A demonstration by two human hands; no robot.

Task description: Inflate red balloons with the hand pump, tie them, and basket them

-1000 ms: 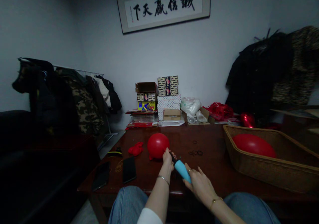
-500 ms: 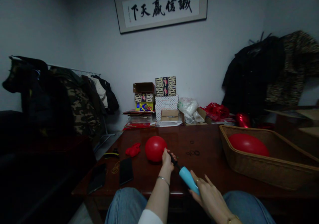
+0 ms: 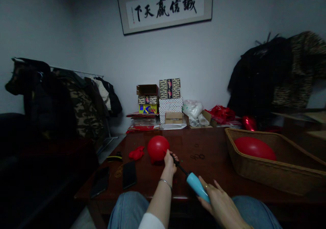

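A round red balloon [image 3: 158, 148] is partly inflated above the wooden table, left of centre. My left hand [image 3: 169, 161] is closed around its neck, where the black nozzle end of a balloon pump meets it; the fingers hide the join. The pump's light-blue barrel [image 3: 198, 186] slants down to the right, with a length of black shaft showing. My right hand [image 3: 216, 199] grips the lower end of the barrel, thumb beneath and fingers along the top. Beside the inflated balloon lies a heap of limp red balloons [image 3: 137, 153].
A wicker basket [image 3: 265, 178] at the right holds a large red balloon [image 3: 254, 148]. Small dark rings [image 3: 198, 156] lie on the table [image 3: 183, 139]. At the left are a black phone-like slab [image 3: 129, 174], another dark slab [image 3: 100, 181] and a yellow-black tool [image 3: 115, 157]. Stacked boxes [image 3: 170, 105] stand behind.
My right hand has drawn the blue barrel down and to the right, so more black shaft shows. The balloon and my left hand have shifted slightly left.
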